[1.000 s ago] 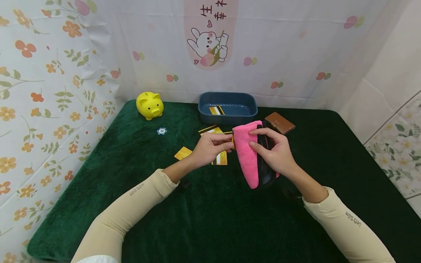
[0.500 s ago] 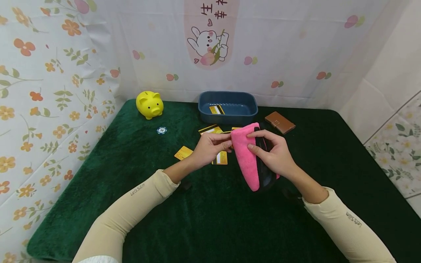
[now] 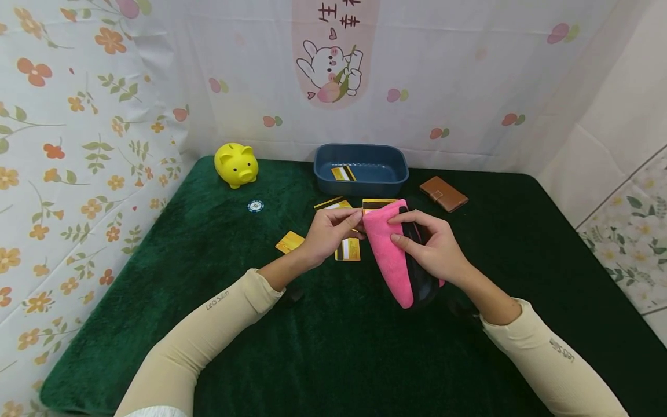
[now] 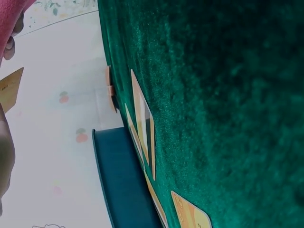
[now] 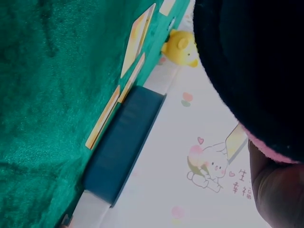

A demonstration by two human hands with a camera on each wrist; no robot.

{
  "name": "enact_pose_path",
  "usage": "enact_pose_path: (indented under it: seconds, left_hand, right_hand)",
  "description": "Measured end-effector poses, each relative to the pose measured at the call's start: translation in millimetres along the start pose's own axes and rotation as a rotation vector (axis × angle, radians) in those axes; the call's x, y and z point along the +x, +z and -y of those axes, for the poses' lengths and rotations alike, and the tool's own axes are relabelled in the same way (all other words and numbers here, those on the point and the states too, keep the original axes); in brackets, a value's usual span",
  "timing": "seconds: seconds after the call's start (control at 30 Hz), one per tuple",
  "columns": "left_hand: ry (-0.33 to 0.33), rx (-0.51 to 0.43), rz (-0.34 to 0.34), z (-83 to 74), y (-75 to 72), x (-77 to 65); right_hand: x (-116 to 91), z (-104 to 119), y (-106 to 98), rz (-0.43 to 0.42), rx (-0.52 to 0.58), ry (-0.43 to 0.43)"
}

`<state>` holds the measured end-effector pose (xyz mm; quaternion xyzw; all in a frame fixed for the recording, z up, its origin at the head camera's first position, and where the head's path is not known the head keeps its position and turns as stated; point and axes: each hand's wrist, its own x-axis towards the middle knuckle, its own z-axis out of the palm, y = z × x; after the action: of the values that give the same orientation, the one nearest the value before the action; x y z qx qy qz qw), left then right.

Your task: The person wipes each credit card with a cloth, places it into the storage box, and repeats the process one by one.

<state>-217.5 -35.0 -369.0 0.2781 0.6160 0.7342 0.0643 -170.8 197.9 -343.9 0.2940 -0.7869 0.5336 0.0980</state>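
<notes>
My right hand [image 3: 435,240] grips a pink fuzzy pouch [image 3: 384,249] with a black side, thumb and forefinger on its pink face. At the pouch's upper left edge, my left hand [image 3: 333,231] bends its thumb and fingers together. From those fingers a gold card [image 4: 10,90] sticks out toward the pink cloth in the left wrist view. The head view hides this card; the right wrist view shows part of the gold card [image 5: 236,140] beside the pink rim. The pouch's black side [image 5: 251,57] fills the upper right there.
Several gold cards lie on the green cloth [image 3: 323,347], one card [image 3: 289,242] left of the others. Behind them stands a blue bin [image 3: 359,188] holding a card [image 3: 343,174]. A brown wallet [image 3: 444,194], yellow piggy bank [image 3: 236,166] and poker chip [image 3: 255,206] sit around it.
The pouch has shifted slightly left and down, uncovering more of a card behind it. My left thumb and fingertips have moved up along its edge; the card edge seen there earlier is now hidden.
</notes>
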Motion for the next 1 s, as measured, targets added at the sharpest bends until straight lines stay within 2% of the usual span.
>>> enact_pose_path:
  seconds: [0.33, 0.6, 1.0]
  left_hand:
    - [0.01, 0.048, -0.012, 2.3, 1.6, -0.3]
    - [0.05, 0.072, 0.0, 0.1, 1.7, -1.4]
    - [0.076, 0.084, 0.057, -1.6, -1.6, -3.3]
  right_hand:
    - [-9, 0, -11, 0.08, -0.064, 0.031]
    - [-16, 1, -22, 0.056, -0.096, 0.038]
    - [-21, -2, -40, 0.011, -0.089, 0.064]
